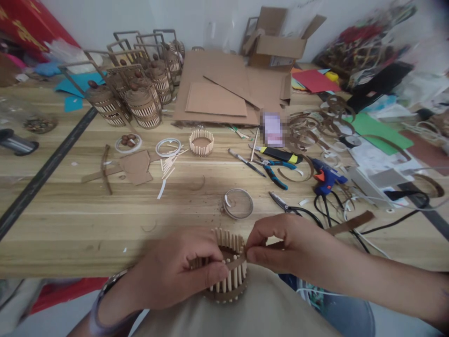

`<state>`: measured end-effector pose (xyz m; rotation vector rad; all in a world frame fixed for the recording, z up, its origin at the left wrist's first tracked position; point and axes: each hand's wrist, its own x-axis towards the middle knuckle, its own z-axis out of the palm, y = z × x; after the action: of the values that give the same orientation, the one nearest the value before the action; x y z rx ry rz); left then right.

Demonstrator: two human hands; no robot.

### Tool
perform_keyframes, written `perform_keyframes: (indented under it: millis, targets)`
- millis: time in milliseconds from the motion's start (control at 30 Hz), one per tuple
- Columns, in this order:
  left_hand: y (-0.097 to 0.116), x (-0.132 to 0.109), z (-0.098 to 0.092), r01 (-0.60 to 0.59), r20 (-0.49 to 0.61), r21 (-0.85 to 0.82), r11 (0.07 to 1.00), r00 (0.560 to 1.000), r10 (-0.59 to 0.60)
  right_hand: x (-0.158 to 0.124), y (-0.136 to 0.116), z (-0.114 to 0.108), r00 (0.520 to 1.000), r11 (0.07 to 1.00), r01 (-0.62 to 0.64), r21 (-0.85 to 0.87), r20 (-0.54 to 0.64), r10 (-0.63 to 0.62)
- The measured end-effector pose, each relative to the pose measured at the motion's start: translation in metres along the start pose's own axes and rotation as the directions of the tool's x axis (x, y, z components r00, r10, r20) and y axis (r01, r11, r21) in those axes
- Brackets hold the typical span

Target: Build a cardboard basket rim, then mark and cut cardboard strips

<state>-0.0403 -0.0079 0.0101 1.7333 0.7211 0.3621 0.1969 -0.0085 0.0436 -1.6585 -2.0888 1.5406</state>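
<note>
A small round basket (pixel 229 274) made of upright wooden sticks on a brown cardboard base rests over my lap at the table's near edge. My left hand (pixel 175 271) is closed around its left side, with the fingers pressing a brown paper strip (pixel 351 223) against the sticks. My right hand (pixel 280 243) pinches that same strip just right of the basket. The strip runs from the basket rightward across the table.
Several finished stick baskets (pixel 140 100) with handles stand at the back left. Cardboard sheets (pixel 224 89) and an open box (pixel 277 40) lie behind. Pliers (pixel 275 171), a blue glue gun (pixel 326 178), scissors (pixel 284 202), a tape ring (pixel 238 203) and loose sticks (pixel 170 164) lie mid-table.
</note>
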Motion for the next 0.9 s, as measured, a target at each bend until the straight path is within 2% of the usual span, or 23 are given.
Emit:
perform_keyframes:
  millis: [167,433,633,733,833,900]
  targets:
    - [0.002,0.002,-0.001,-0.069,0.005,-0.005,0.998,0.998,0.069,0.0,-0.003,-0.002,1.0,0.999,-0.027,0.028,-0.013,0.027]
    - [-0.002,0.006,-0.003,-0.158,0.02,-0.035,0.987,0.987,0.159,0.003,0.003,-0.005,0.988,0.99,0.138,-0.013,0.074,-0.137]
    - [-0.01,0.006,-0.005,-0.174,0.036,-0.052,0.983,0.984,0.176,0.012,0.002,-0.011,0.952,0.967,0.251,-0.043,0.193,-0.239]
    - [-0.017,0.007,-0.01,-0.202,-0.023,0.014,0.979,0.979,0.202,0.014,-0.005,-0.016,0.949,0.958,0.272,-0.087,0.193,-0.251]
    - [-0.021,0.01,-0.016,-0.22,-0.109,0.135,0.966,0.966,0.235,0.015,-0.015,-0.019,0.963,0.95,0.255,-0.178,0.138,-0.233]
    - [-0.02,0.013,-0.019,-0.216,-0.128,0.183,0.959,0.962,0.241,0.017,-0.021,-0.018,0.971,0.948,0.231,-0.22,0.111,-0.211]
